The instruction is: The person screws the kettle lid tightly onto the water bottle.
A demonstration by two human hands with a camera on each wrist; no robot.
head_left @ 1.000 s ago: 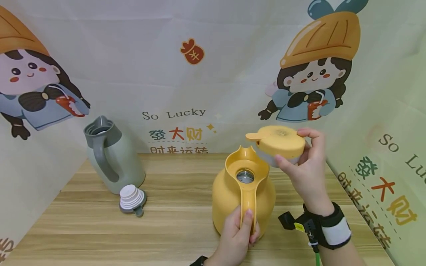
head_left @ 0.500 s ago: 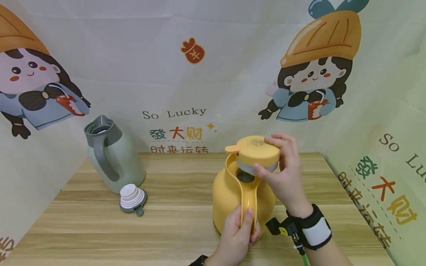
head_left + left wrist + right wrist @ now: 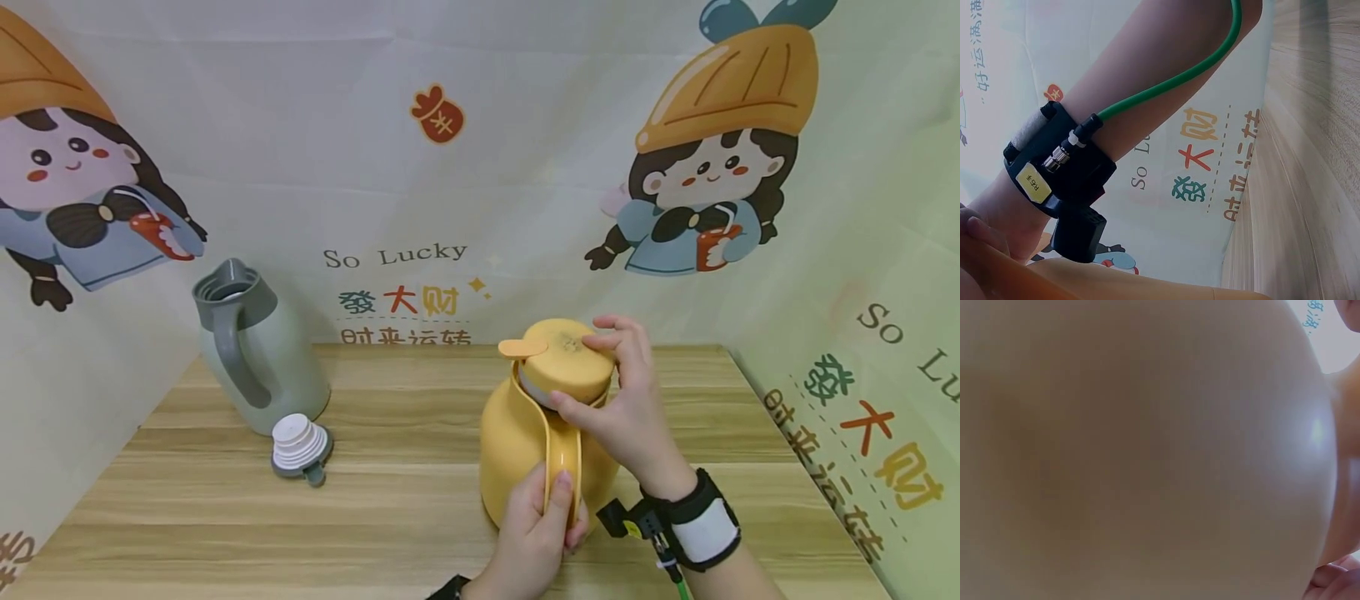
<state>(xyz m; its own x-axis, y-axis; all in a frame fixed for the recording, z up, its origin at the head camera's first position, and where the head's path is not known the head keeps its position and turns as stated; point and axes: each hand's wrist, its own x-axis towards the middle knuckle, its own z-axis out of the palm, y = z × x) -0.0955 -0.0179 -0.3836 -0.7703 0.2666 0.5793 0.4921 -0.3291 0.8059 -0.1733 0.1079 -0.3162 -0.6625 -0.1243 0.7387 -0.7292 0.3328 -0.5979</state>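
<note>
A yellow thermos jug (image 3: 513,454) stands upright on the table, its handle toward me. My left hand (image 3: 536,517) grips the lower part of that handle, thumb on top. Over the jug's mouth sits the yellow lid (image 3: 566,358) with a grey lower band, slightly tilted, its tab pointing left. My right hand (image 3: 633,417) holds the lid by its right side, thumb at the front and fingers at the back. How far the lid's underside is inside the neck is hidden. The jug's rounded body (image 3: 1147,450) fills most of the right wrist view.
On the left of the wooden table (image 3: 390,533) stands a grey-green thermos jug (image 3: 273,358) with its mouth uncovered. Its white-and-grey stopper (image 3: 300,446) lies upside down in front of it. A printed cloth backdrop (image 3: 517,167) rises behind and at both sides.
My right hand has brought the yellow lid left and down, from above the jug's right side onto its mouth. My left hand has stayed on the handle.
</note>
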